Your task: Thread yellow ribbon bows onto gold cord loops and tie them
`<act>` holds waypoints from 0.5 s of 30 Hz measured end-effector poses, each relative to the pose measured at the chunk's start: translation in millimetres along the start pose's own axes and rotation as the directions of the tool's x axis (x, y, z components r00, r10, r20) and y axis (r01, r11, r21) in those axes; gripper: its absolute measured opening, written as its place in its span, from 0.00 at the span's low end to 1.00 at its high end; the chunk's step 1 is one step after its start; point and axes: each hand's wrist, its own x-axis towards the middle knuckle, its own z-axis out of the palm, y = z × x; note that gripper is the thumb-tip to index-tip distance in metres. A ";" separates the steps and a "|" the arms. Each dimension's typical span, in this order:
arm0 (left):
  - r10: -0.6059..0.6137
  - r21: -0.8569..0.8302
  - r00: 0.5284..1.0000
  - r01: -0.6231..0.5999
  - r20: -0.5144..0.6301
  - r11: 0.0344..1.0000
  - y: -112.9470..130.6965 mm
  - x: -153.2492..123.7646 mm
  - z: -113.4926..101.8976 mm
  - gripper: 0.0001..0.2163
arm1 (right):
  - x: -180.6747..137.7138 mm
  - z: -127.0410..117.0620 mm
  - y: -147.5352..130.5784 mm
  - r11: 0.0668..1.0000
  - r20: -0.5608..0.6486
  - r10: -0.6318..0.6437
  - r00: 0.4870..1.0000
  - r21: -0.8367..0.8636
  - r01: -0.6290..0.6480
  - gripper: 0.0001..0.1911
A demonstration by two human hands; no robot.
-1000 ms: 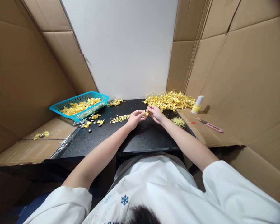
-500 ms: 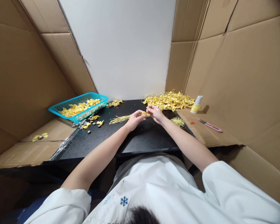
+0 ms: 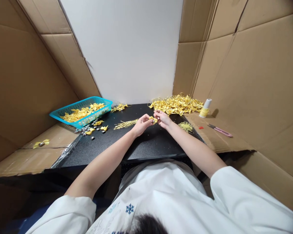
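Observation:
Between my two hands, above the black tabletop (image 3: 146,146), is a yellow ribbon bow (image 3: 153,120) with a small shiny spot at its middle. My left hand (image 3: 143,125) pinches its left side between thumb and fingers. My right hand (image 3: 163,119) is closed at its right side, fingertips pressed together; whether they grip the bow or a thin cord on it is too small to tell. A bundle of yellow cords (image 3: 125,124) lies just left of my left hand. Behind my right hand spreads a large heap of yellow bows (image 3: 178,104).
A turquoise basket (image 3: 54,116) of yellow bows stands at the left, with silvery beads (image 3: 84,129) before it. On the right are yellow cord scraps (image 3: 185,126), a thread cone (image 3: 205,109) and a pink-handled cutter (image 3: 221,130). Cardboard walls (image 3: 263,81) rise on both sides.
The bow has turned between my fingers, so its shiny middle now shows. Both hands have stayed in nearly the same place.

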 end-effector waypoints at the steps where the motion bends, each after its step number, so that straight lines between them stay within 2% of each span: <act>1: 0.005 0.009 1.000 -0.005 0.007 1.000 0.1 -0.1 0.0 0.18 | 0.1 0.0 -0.1 1.000 -0.004 -0.001 1.000 0.003 0.001 0.11; 6: 0.014 0.042 1.000 -0.015 0.024 0.999 1.1 -1.2 0.4 0.19 | 0.1 -0.4 -2.6 1.000 -0.015 0.013 1.000 0.011 -0.013 0.10; 13: 0.052 0.138 0.998 -0.049 -0.023 0.989 3.0 -1.6 -1.6 0.16 | 0.8 -11.2 -11.9 0.991 -0.003 0.137 0.991 -0.002 -0.137 0.06; 15: 0.084 0.234 0.996 -0.077 -0.020 0.969 9.5 -4.2 -2.3 0.13 | 3.3 -16.9 -15.5 0.992 -0.018 0.129 0.991 -0.001 -0.129 0.06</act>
